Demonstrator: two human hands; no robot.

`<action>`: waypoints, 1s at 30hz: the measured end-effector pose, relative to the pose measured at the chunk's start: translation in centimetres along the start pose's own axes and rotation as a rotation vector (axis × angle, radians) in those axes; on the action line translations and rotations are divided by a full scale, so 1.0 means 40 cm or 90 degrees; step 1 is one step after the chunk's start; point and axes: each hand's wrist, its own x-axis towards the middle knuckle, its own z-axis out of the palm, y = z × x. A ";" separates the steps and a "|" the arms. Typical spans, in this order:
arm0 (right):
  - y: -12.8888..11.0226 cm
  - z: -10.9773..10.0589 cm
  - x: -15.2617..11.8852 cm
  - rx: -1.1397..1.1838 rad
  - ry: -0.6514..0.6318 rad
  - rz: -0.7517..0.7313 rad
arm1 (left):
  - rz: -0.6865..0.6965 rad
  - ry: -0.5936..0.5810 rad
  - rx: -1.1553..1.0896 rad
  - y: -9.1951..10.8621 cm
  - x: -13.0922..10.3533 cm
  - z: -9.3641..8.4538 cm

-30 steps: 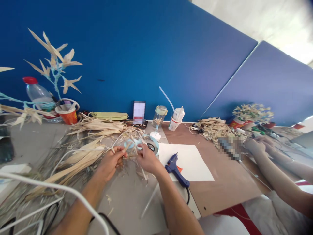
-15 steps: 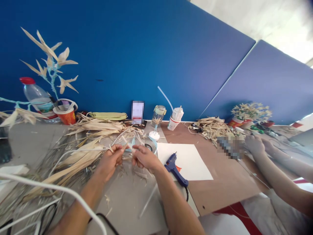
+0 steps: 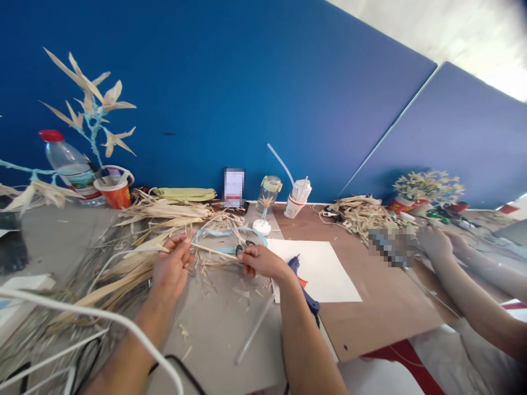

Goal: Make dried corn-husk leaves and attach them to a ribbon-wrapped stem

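A thin, pale strip of dried corn husk (image 3: 214,250) is drawn straight between my two hands above the table. My left hand (image 3: 174,265) pinches one end, beside the husk pile. Its other end is in the closed fingers of my right hand (image 3: 260,260). Just behind the right fingers, the black handles of scissors (image 3: 246,245) show, partly hidden. A light blue ribbon (image 3: 224,233) loops on the table behind the strip. Near my right forearm lies a blue glue gun (image 3: 309,300) on white paper (image 3: 335,274), partly covered by the arm.
Dried husks (image 3: 160,214) heap at the left, with a white cable (image 3: 102,315) crossing in front. A small husk flower on a white base (image 3: 262,227), a jar (image 3: 269,189) and a paper cup (image 3: 295,206) stand behind. A co-worker's hands (image 3: 434,241) are at the right.
My hands have moved apart, the left leftward and the right rightward, and the husk strip now spans the gap. My right forearm covers more of the glue gun.
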 end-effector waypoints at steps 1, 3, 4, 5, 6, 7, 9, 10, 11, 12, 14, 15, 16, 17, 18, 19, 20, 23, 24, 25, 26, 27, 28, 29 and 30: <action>0.005 -0.013 -0.003 -0.030 0.025 0.009 | 0.013 0.015 0.001 0.002 0.003 -0.003; 0.015 -0.032 -0.004 -0.095 0.100 0.047 | 0.043 0.041 0.010 0.004 0.009 -0.010; 0.020 -0.037 -0.003 -0.132 0.149 0.070 | 0.056 0.049 0.017 0.005 0.012 -0.014; 0.024 -0.041 -0.001 -0.172 0.206 0.089 | 0.063 0.053 0.024 0.006 0.015 -0.017; 0.027 -0.043 0.002 -0.212 0.264 0.103 | 0.068 0.053 0.030 0.006 0.016 -0.019; 0.028 -0.045 0.004 -0.245 0.321 0.110 | 0.068 0.052 0.032 0.006 0.017 -0.020; 0.028 -0.046 0.006 -0.286 0.430 0.099 | 0.061 0.041 0.028 0.005 0.015 -0.019; 0.025 -0.046 0.006 -0.293 0.488 0.079 | 0.058 0.035 0.026 0.004 0.013 -0.016; 0.022 -0.044 0.006 -0.292 0.546 0.051 | 0.054 0.026 0.027 0.003 0.009 -0.012; 0.018 -0.041 0.006 -0.284 0.599 0.009 | 0.048 0.017 0.032 0.000 0.005 -0.006; 0.007 -0.025 0.007 -0.237 0.626 -0.097 | 0.029 -0.005 0.059 -0.010 -0.006 0.006; 0.001 -0.011 0.009 -0.198 0.581 -0.143 | 0.020 -0.012 0.079 -0.016 -0.012 0.012; -0.005 0.007 0.010 -0.151 0.487 -0.177 | 0.009 -0.024 0.097 -0.024 -0.018 0.018; -0.011 0.029 0.012 -0.110 0.366 -0.194 | -0.002 -0.037 0.111 -0.032 -0.024 0.023; -0.018 0.052 0.014 -0.090 0.242 -0.194 | -0.009 -0.046 0.120 -0.040 -0.030 0.027; -0.025 0.075 0.014 -0.089 0.142 -0.190 | -0.017 -0.056 0.128 -0.045 -0.034 0.029; -0.032 0.096 0.014 -0.096 0.104 -0.175 | -0.027 -0.064 0.132 -0.049 -0.036 0.031; -0.050 0.132 0.006 -0.134 0.078 -0.161 | -0.052 -0.075 0.105 -0.043 -0.030 0.026; -0.053 0.134 0.002 -0.144 0.070 -0.164 | -0.054 -0.072 0.079 -0.035 -0.024 0.021; -0.055 0.130 0.000 -0.155 0.065 -0.161 | -0.049 -0.061 0.054 -0.027 -0.016 0.014; -0.055 0.124 -0.001 -0.165 0.069 -0.152 | -0.035 -0.039 0.028 -0.019 -0.008 0.007; -0.052 0.115 -0.001 -0.168 0.081 -0.134 | -0.030 -0.023 0.011 -0.012 0.000 -0.001; -0.048 0.106 0.002 -0.158 0.100 -0.110 | -0.025 -0.004 0.004 -0.007 0.006 -0.008; -0.043 0.098 0.007 -0.132 0.124 -0.085 | -0.019 0.017 0.008 -0.006 0.010 -0.014; -0.037 0.091 0.013 -0.093 0.151 -0.064 | -0.028 0.016 0.030 -0.008 0.012 -0.018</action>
